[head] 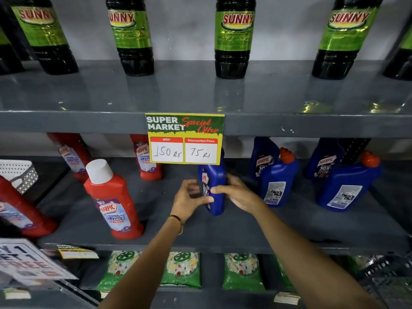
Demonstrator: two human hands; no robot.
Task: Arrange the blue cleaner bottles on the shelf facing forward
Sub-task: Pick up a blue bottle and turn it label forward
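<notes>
A blue cleaner bottle (215,186) stands on the middle grey shelf (223,228), turned edge-on with its label toward the left. My right hand (236,192) grips its right side, fingers wrapped over the front. My left hand (189,197) touches its lower left side with thumb and fingertips. Its top is hidden behind a price sign (184,139). To the right, two blue bottles (277,179) (347,186) with orange caps show their back labels. Behind them stand two more blue bottles (263,159) (323,163) with front labels showing.
Red bathroom cleaner bottles (113,201) stand on the left of the same shelf, beside a white perforated basket (20,172). Dark bottles with green labels (234,36) line the upper shelf. Green packets (182,270) fill the lower shelf.
</notes>
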